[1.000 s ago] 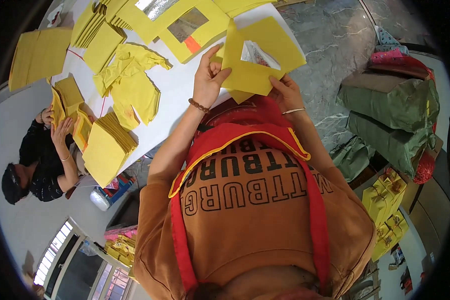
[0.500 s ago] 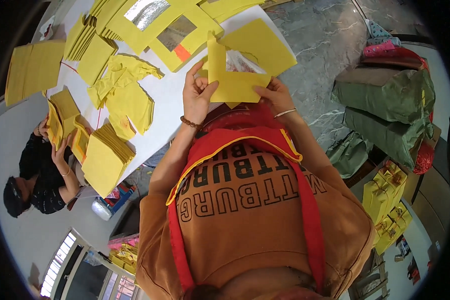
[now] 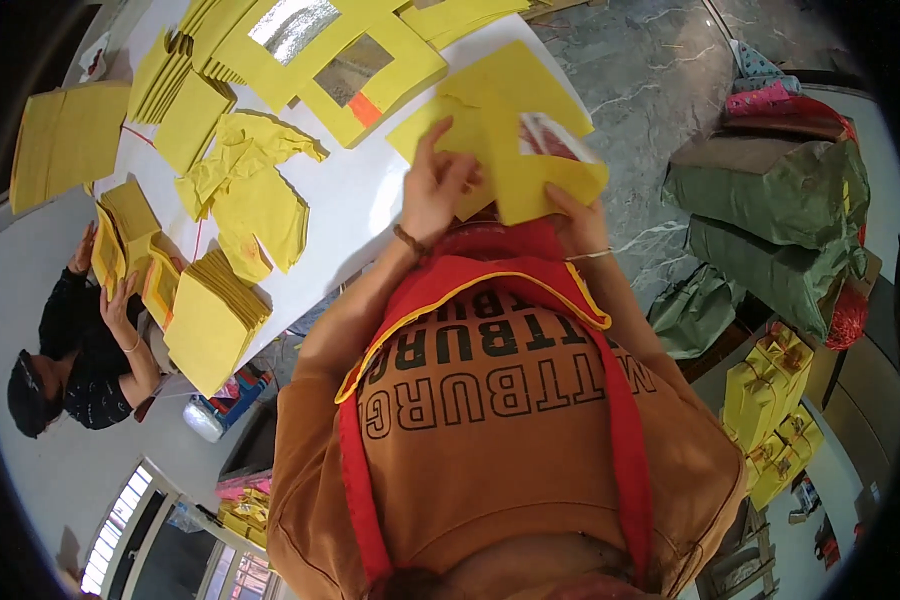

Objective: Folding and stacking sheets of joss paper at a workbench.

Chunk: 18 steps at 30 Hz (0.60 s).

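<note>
Right hand: the right hand (image 3: 578, 222) grips the lower right corner of the windowed sheet (image 3: 518, 188), thumb on top, a pale bracelet (image 3: 595, 254) at the wrist.
Left hand: the left hand (image 3: 438, 190) is raised with fingers parted and index extended, closed round nothing; whether its fingertips touch the yellow sheet beside them, I cannot tell. A brown bead bracelet (image 3: 408, 240) circles that wrist.
Windowed sheet: yellow, tilted, in front of the red apron (image 3: 485, 265) at the desk's near right edge; red and white show in its clear window (image 3: 558, 138).
Behind it: a larger yellow sheet (image 3: 538, 88); whether the two are joined cannot be told.
Desk: a white desk (image 3: 365, 200) carries a yellow piece with an orange patch (image 3: 364, 109), crumpled yellow bags (image 3: 260, 205), and a neat yellow stack (image 3: 210, 325) at the edge.
Co-worker: at the left, a person in black (image 3: 75, 335) holds a folded yellow piece (image 3: 110, 245).
Right side: green bags (image 3: 770, 195) stand above yellow bundles (image 3: 768, 390) in view.
</note>
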Motion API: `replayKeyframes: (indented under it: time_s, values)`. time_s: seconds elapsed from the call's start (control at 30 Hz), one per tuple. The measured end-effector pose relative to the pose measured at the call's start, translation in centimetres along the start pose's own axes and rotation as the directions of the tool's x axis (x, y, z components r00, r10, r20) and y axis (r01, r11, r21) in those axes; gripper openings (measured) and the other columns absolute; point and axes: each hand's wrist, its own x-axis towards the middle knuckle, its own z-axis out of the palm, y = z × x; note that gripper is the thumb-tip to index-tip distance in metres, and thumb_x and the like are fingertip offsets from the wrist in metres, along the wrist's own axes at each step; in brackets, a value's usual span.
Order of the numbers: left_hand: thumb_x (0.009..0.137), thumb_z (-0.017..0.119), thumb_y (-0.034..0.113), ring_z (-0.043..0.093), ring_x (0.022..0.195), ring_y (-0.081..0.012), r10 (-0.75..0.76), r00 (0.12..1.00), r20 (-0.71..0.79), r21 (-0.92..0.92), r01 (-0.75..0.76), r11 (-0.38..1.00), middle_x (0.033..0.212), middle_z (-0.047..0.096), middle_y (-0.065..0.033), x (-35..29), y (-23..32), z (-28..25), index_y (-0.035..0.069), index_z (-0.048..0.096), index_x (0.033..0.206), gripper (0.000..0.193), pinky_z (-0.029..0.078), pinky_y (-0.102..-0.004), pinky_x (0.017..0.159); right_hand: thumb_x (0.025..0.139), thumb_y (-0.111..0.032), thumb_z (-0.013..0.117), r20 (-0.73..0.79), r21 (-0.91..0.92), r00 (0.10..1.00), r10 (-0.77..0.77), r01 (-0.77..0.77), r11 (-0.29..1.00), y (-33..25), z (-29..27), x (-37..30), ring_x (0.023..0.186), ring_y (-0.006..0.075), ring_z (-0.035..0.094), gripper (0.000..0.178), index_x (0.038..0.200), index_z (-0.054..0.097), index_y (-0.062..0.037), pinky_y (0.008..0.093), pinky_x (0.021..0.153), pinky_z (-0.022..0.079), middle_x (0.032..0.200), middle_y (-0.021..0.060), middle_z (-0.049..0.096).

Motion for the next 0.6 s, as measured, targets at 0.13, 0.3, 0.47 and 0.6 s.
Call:
replayKeyframes:
  time_s: [0.13,0.3,0.47,0.6]
  values:
    - [0.078,0.054,0.002,0.058,0.071,-0.0236,0.383,0.924,0.013,0.566,-0.322,0.759,0.084,0.06,-0.0122,5.0,0.1,-1.1,0.007,0.044,0.118,0.042,0.046,-0.0272,0.064,0.077,0.0,0.054,0.022,0.044,1.0,0.017,-0.018,0.999,-3.6,-4.7,-0.6,0.09,0.0193,0.059,0.028,0.105,0.051,0.0004,0.0323,0.077,0.049,0.101,0.0105,0.058]
    - [0.073,0.051,0.007,0.052,0.095,-0.0232,0.349,0.753,0.559,0.827,-0.471,-0.308,0.107,0.053,-0.0058,9.4,-1.4,0.3,0.013,0.042,0.122,0.05,0.042,-0.0376,0.078,0.077,0.0,0.054,-0.136,0.182,0.988,-0.073,0.098,0.978,-6.1,-6.4,-0.4,0.085,0.0173,0.06,0.025,0.102,0.053,0.001,0.0264,0.074,0.048,0.099,0.0083,0.059]
    - [0.074,0.052,0.013,0.053,0.077,-0.0192,0.294,0.705,0.645,0.745,-0.495,-0.447,0.086,0.054,-0.0033,11.0,-1.7,0.2,0.015,0.046,0.116,0.043,0.041,-0.0334,0.064,0.076,0.001,0.058,-0.094,-0.019,0.974,-0.206,0.205,0.979,-6.0,-6.8,0.3,0.08,0.0116,0.059,0.032,0.107,0.049,-0.0023,0.0209,0.061,0.045,0.096,0.0049,0.059]
    - [0.071,0.054,0.014,0.052,0.065,-0.0165,0.426,0.572,0.702,0.711,-0.517,-0.477,0.072,0.052,-0.0006,12.1,-0.2,0.4,0.014,0.051,0.108,0.037,0.038,-0.0312,0.056,0.076,0.001,0.058,-0.052,-0.16,0.971,-0.235,0.224,0.961,-6.6,-6.3,0.9,0.08,0.0122,0.058,0.043,0.115,0.041,-0.005,0.0234,0.066,0.047,0.096,0.0054,0.058]
